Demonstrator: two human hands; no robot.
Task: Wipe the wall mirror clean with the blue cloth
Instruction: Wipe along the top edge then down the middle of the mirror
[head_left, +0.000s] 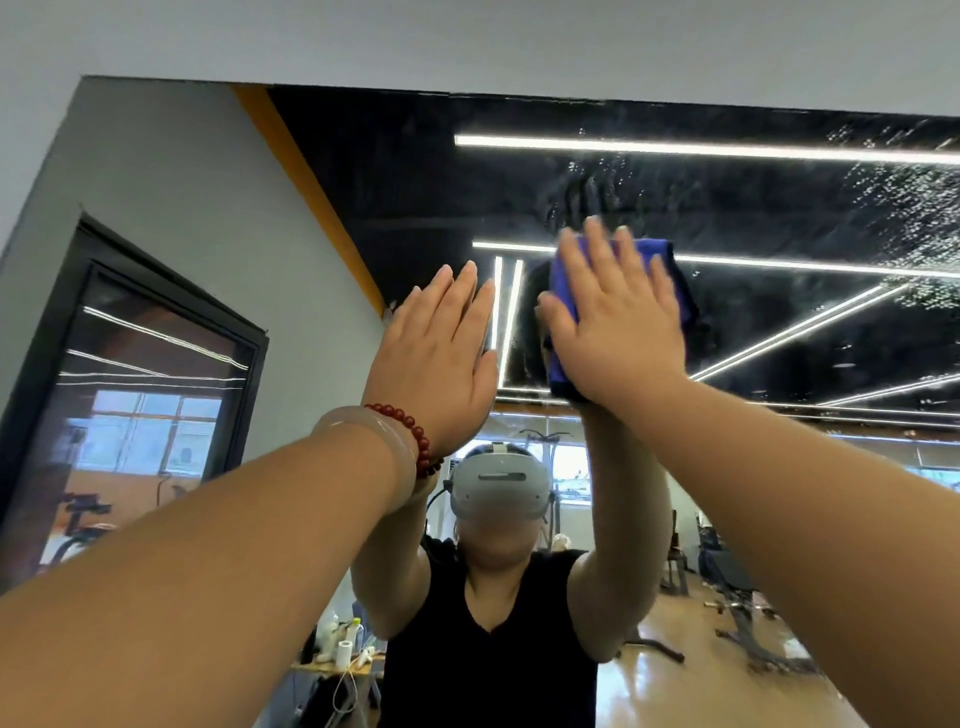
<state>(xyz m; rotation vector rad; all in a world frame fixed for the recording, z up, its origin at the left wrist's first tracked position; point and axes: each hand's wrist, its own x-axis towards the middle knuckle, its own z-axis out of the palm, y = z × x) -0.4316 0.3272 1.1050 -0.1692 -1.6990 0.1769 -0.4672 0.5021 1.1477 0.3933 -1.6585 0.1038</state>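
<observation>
Blue cloth (672, 291) is sitting folded and flat against the wall mirror (415, 182), pinned under the right hand (621, 327). Its edges are showing past the fingers on the far side and below the thumb. The right hand is pressing with fingers straight and spread, not curling round it. The left hand (434, 358) is lying flat on the glass just left of the cloth, fingers straight, holding nothing, probably bracing.

Step in hand, I'd judge, is wiping the upper glass. To do it well: even palm pressure and overlapping strokes, heading for the smeary patch (597, 192) just above the right fingertips, then the spray droplets (893, 197) up and right of that hand. The bare left palm is risking prints, so better off the glass.
</observation>
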